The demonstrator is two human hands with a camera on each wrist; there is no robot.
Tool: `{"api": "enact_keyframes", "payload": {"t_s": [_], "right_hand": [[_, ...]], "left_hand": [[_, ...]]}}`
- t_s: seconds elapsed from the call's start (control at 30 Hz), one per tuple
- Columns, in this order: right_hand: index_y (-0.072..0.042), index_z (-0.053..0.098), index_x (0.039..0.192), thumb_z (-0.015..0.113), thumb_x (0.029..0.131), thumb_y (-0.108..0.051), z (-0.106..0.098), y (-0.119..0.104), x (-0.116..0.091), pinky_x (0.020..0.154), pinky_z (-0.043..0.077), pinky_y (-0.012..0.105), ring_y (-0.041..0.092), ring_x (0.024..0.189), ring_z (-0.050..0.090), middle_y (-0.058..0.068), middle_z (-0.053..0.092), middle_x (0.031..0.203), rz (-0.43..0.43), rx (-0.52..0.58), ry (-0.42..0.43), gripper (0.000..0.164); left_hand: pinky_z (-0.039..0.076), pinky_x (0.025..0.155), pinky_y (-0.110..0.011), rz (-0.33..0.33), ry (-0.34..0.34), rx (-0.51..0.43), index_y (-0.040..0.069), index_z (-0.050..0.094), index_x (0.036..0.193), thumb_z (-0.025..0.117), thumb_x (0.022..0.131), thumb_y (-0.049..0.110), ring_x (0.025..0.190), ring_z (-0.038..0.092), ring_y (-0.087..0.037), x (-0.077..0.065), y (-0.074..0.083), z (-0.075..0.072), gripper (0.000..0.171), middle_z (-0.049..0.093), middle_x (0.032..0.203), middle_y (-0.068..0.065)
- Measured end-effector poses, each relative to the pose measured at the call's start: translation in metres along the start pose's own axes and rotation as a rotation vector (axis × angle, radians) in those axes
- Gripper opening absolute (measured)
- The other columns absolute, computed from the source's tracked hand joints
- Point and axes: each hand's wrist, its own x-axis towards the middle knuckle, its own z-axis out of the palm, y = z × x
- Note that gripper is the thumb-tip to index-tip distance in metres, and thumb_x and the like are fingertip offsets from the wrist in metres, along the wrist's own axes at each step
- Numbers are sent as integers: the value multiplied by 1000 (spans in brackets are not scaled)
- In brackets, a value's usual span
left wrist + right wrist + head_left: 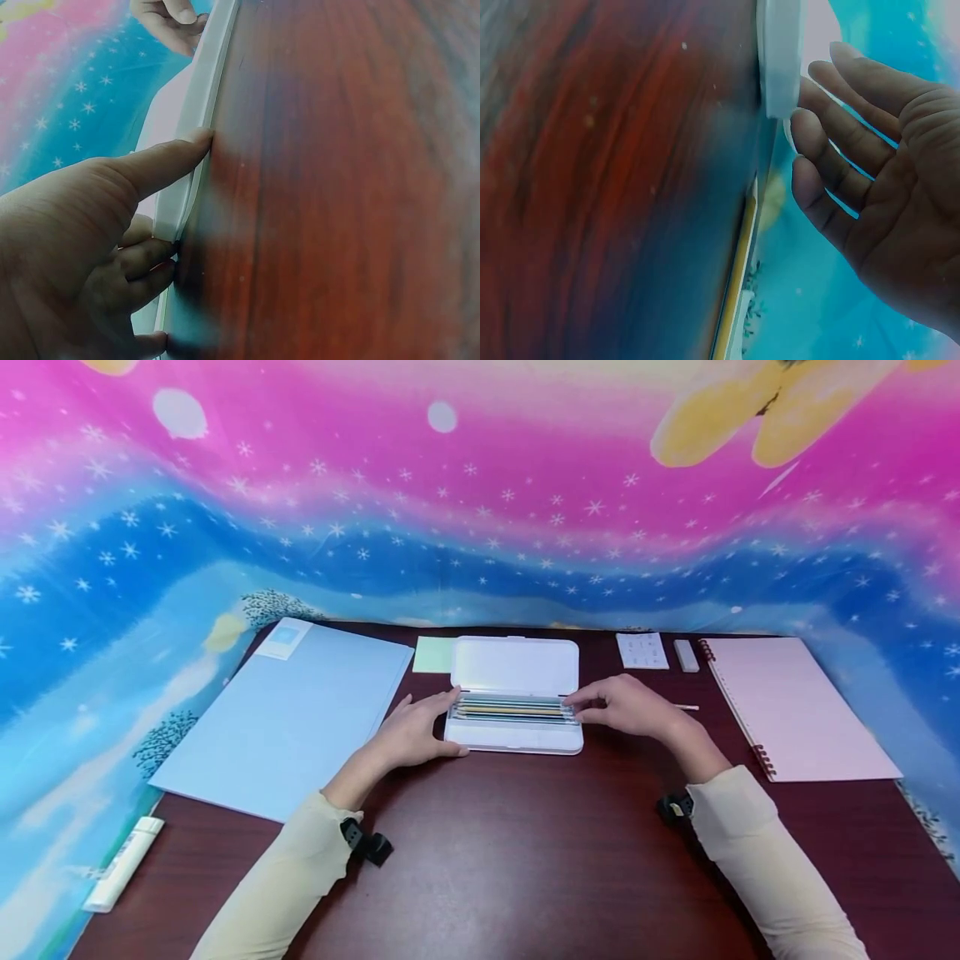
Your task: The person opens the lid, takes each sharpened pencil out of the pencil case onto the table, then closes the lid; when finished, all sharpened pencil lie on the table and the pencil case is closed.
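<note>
Cream sleeves (765,852), two, toward the near edge of the table (480,860); white capped tube (123,865) by its left edge; light-blue folder (277,718) at the far left corner. Left hand (411,731), gripping between thumb and fingers the left end of a white pencil case (513,739), lid raised, near the far edge's middle, pencils (513,711) lengthwise inside. Green sheet (432,655) beside the lid. Right hand (626,706), fingers spread, loosely bent, at the case's right end; contact cannot be told. Printed sheet (642,651), eraser (686,656), along the far edge; pink spiral notebook (802,710), far right corner.
</note>
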Motion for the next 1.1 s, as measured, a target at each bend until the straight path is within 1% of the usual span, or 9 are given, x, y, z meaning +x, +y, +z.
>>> {"api": "enact_keyframes", "payload": {"t_s": [0.1, 0.33, 0.43, 0.6, 0.73, 0.83, 0.87, 0.97, 1.1], "right_hand": [[-19, 75, 125, 71, 95, -23, 4, -4, 6, 99, 55, 48, 22, 116, 69, 1, 75, 121, -11, -33, -31, 30], [-20, 78, 118, 72, 95, -22, 9, -24, 26, 93, 57, 43, 17, 107, 71, 0, 77, 117, -19, -123, -78, 24], [-20, 79, 116, 72, 95, -22, 11, -30, 32, 93, 57, 42, 17, 108, 70, 0, 76, 117, -7, -145, -87, 22], [-23, 79, 116, 72, 95, -24, 12, -35, 35, 91, 56, 43, 19, 110, 69, 0, 75, 118, 20, -157, -87, 22], [-22, 78, 118, 71, 96, -21, 8, -37, 37, 93, 56, 44, 21, 113, 68, 1, 74, 121, 43, -190, -77, 24], [-21, 78, 119, 70, 96, -18, 8, -39, 40, 91, 57, 43, 20, 112, 69, 1, 75, 122, 46, -226, -81, 25], [-21, 78, 118, 70, 96, -18, 8, -40, 40, 89, 57, 42, 19, 110, 69, 1, 75, 121, 40, -239, -86, 24], [-19, 79, 116, 70, 95, -17, 10, -44, 42, 80, 55, 36, 15, 93, 66, 0, 76, 114, 31, -249, -103, 23], [-17, 77, 117, 69, 96, -17, 14, -47, 42, 70, 45, 31, 14, 74, 55, -3, 74, 94, 28, -228, -121, 22]], "left_hand": [[14, 127, -60, -6, -2, -3, 16, 26, 162, 78, 84, 53, 152, 36, -27, 0, 0, -1, 101, 40, 162, -11], [13, 128, -58, -16, -4, -4, 17, 26, 162, 78, 84, 54, 152, 36, -26, 1, 0, 0, 101, 40, 162, -9], [13, 128, -58, -15, -2, -1, 17, 26, 162, 78, 84, 54, 152, 36, -26, 2, 0, 0, 100, 40, 162, -9], [14, 127, -58, -12, 1, 6, 17, 27, 162, 78, 84, 54, 152, 37, -25, 3, 2, 0, 101, 41, 162, -9], [15, 127, -58, -15, 3, 13, 17, 27, 162, 78, 83, 55, 151, 37, -25, 3, 2, -1, 101, 41, 162, -9], [16, 127, -58, -14, 6, 17, 16, 27, 162, 78, 83, 55, 151, 38, -25, 3, 2, -1, 101, 41, 161, -9], [16, 127, -58, -13, 6, 17, 16, 27, 162, 78, 83, 55, 151, 38, -25, 3, 2, -1, 101, 42, 161, -9], [16, 127, -59, -10, 5, 17, 16, 28, 162, 78, 83, 55, 151, 38, -26, 2, 2, -1, 101, 42, 161, -10], [17, 126, -59, -11, 5, 24, 16, 28, 162, 78, 83, 55, 150, 39, -26, 1, 1, 0, 101, 42, 161, -9]]}}
